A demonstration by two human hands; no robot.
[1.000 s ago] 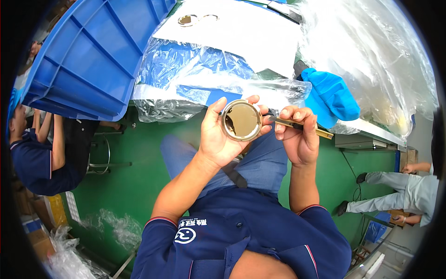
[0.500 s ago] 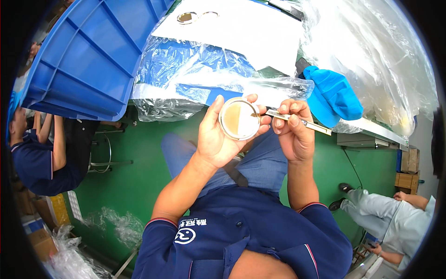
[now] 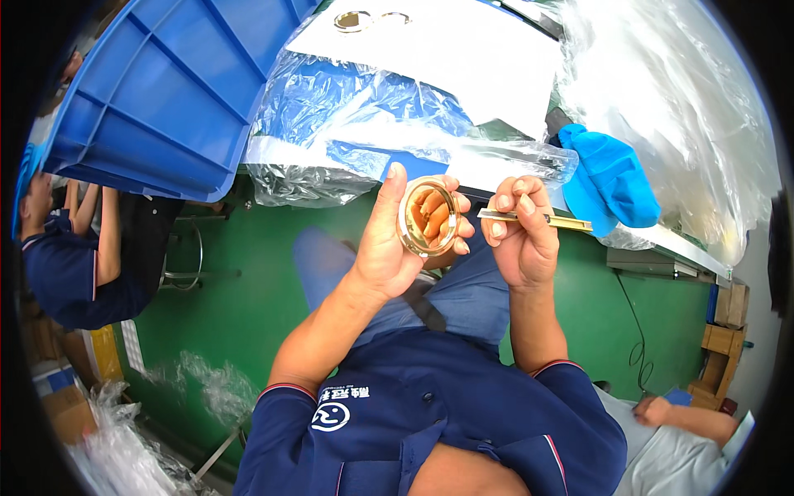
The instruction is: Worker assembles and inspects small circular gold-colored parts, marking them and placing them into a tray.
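My left hand (image 3: 382, 248) grips a shiny gold-coloured round lid-like piece (image 3: 428, 217) by its rim, fingers behind it and thumb up along its left side. The piece is tilted, and its mirror-like face reflects fingers. Just to the right, my right hand (image 3: 528, 236) pinches a slim snap-off utility knife (image 3: 572, 223) between thumb and fingers. The knife lies nearly level, its blade end pointing left toward the gold piece, with a small gap between them. Two similar gold round pieces (image 3: 353, 21) rest on a white sheet (image 3: 438, 50) at the far side of the table.
Crumpled transparent film (image 3: 322, 124) covers the near table edge. At left stands a large blue plastic bin (image 3: 157, 91); a bright blue cap (image 3: 608, 178) lies at right beside big plastic bags (image 3: 662, 99). One person (image 3: 74, 264) is at far left, another (image 3: 686, 438) at lower right.
The gold piece has turned from facing up to a steeper tilt in my left hand. The knife has swung closer to level. The person at lower right has moved nearer to me.
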